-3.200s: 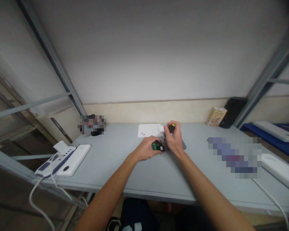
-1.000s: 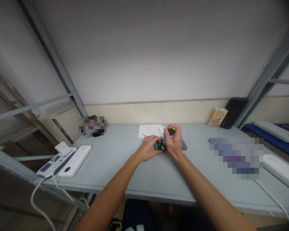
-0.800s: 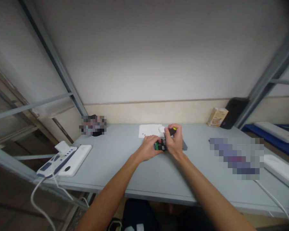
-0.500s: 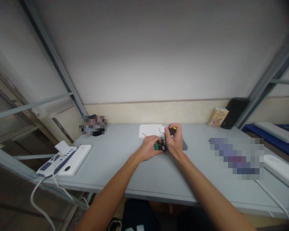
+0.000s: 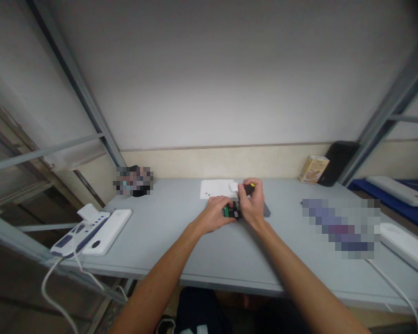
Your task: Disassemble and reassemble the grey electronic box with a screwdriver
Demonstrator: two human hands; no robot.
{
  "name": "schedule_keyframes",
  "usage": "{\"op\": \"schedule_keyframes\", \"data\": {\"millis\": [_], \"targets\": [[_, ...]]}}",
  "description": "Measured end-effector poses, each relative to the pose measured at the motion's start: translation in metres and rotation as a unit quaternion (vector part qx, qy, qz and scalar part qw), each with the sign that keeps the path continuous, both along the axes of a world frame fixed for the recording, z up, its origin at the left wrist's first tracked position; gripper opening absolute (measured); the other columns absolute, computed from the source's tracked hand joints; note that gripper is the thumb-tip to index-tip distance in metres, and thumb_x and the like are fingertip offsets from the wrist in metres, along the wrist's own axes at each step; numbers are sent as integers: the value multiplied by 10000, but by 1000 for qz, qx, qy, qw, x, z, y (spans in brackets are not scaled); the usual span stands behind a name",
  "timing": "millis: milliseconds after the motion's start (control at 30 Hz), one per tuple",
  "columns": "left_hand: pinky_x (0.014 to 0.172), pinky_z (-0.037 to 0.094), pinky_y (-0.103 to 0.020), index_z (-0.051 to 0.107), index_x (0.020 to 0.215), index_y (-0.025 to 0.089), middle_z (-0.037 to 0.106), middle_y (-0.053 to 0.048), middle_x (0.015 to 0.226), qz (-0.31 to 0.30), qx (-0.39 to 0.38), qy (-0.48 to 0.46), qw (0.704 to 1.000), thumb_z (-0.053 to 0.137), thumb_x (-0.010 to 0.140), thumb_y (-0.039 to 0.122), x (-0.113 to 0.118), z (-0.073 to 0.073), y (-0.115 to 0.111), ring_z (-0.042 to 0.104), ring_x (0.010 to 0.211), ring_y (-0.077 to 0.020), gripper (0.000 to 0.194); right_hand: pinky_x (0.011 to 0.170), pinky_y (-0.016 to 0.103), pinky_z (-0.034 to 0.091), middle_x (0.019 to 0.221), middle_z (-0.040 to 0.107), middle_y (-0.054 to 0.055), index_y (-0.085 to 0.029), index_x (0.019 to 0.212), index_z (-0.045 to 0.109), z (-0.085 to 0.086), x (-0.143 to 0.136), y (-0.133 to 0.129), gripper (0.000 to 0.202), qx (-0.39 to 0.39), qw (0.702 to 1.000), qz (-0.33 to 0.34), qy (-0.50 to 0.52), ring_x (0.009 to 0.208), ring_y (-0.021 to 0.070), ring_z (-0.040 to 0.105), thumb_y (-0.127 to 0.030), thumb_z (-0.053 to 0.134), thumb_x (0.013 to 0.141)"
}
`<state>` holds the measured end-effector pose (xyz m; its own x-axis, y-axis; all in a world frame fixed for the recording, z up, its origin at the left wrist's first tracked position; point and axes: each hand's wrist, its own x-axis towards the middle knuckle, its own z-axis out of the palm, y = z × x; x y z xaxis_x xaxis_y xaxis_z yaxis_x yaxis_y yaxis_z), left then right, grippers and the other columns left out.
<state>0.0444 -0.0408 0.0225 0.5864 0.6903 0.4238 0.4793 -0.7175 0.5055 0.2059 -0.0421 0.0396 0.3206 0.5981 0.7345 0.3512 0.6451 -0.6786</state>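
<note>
Near the middle of the grey table, my left hand grips a small black device with a green circuit board by its left side. My right hand is closed around a black and yellow handle, just right of the board. The handle's lower end is hidden by my fingers. Behind my hands lies a white paper sheet with a few tiny dark bits on it, and a small white object at its right. A dark grey flat item shows partly behind my right wrist.
A power strip and a white bar lie at the left. A blurred-out item stands at the back left. Back right are a yellow box and a black case; another blurred-out item and a white bar lie right.
The view has shifted very slightly. Both hands keep nearly the same place and the same hold.
</note>
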Motion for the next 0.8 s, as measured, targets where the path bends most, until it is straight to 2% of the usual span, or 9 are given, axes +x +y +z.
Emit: {"op": "schedule_keyframes", "data": {"millis": [800], "targets": [[957, 375, -354, 577, 996, 217, 661, -17, 1054, 0, -5, 6, 1000, 830, 751, 321, -1, 2, -1, 591, 1069, -236, 367, 731, 327, 428, 889, 524, 10, -226, 989, 494, 0, -1, -1, 174, 5, 1000, 4, 8, 774, 171, 514, -331, 611, 913]]}}
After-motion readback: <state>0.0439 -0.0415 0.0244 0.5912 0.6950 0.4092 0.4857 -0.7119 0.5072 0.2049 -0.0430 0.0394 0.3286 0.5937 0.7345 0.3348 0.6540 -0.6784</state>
